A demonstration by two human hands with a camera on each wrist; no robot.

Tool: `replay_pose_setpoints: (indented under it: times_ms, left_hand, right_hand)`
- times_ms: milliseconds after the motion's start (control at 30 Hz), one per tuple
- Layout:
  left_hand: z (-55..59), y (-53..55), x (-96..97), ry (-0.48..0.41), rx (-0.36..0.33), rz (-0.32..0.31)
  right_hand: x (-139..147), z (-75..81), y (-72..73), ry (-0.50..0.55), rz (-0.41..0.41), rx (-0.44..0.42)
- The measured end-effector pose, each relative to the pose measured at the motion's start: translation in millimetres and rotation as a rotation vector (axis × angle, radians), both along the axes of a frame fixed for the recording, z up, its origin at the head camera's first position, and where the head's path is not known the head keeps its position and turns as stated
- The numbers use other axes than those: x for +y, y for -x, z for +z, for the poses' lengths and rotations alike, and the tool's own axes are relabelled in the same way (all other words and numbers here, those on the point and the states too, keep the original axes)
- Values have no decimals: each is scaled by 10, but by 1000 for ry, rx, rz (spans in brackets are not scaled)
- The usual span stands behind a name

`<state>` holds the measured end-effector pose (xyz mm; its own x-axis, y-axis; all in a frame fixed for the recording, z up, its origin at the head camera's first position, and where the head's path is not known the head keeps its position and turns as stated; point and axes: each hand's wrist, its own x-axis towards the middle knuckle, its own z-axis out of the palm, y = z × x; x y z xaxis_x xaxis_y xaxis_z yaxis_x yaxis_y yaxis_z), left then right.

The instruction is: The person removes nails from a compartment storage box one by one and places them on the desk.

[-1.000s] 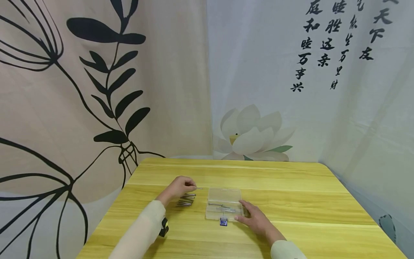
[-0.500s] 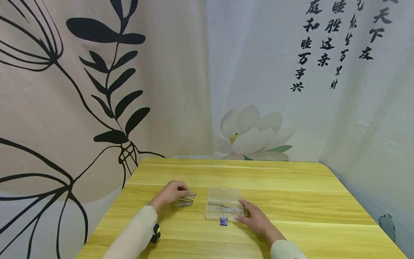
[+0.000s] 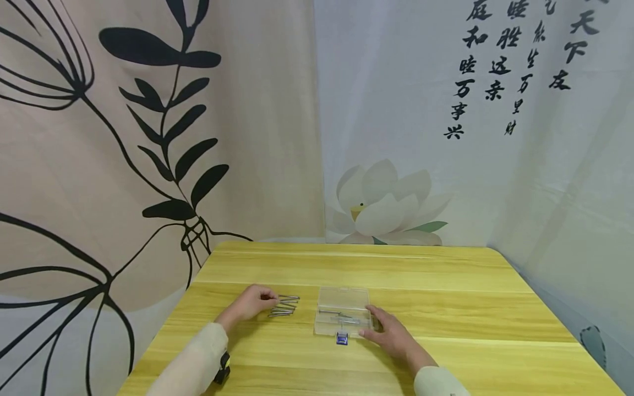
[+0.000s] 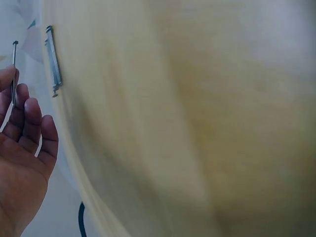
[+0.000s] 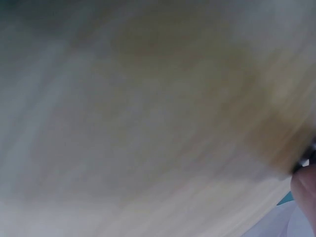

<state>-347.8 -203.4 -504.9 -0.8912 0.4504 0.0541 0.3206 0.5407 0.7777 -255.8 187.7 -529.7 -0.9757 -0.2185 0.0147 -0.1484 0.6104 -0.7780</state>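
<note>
In the left wrist view, my left hand (image 4: 24, 143) pinches a thin metal nail (image 4: 14, 52) between thumb and fingers, its flat head pointing away. The head view has the same left hand (image 3: 252, 302) at the left end of a small group of loose nails (image 3: 282, 312) on the table. To the right lies a clear plastic box (image 3: 343, 300) with several nails (image 3: 346, 318) inside. My right hand (image 3: 391, 334) grips its right side, thumb at the front corner and fingers farther back. Only a fingertip (image 5: 306, 187) of that hand shows in the right wrist view.
A blue tab or label (image 3: 342, 339) sits at the box's front edge. The wooden table (image 3: 446, 297) ends at the back against a printed curtain (image 3: 267, 121). A black wrist device (image 3: 223, 368) is on the left sleeve.
My left hand has drawn back leftward and toward me, from near the box to the left end of the loose nails. The right hand and box stay put.
</note>
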Motion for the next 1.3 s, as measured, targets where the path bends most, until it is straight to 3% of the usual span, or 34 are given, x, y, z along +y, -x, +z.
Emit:
replay_pose_setpoints:
  times_ms: [200,700,1300]
  left_hand:
    - [-69,-72,-15,4,-24,-29]
    - [-141,-122,-2,8,3,-10]
    - [-179,-143,22,45,104,-42]
  right_hand:
    - [-2,-8,0,-3,-14,-18]
    - [5,-17,-1,-1,-14,-20]
    - [9,-16,-5,-4,-5,-20]
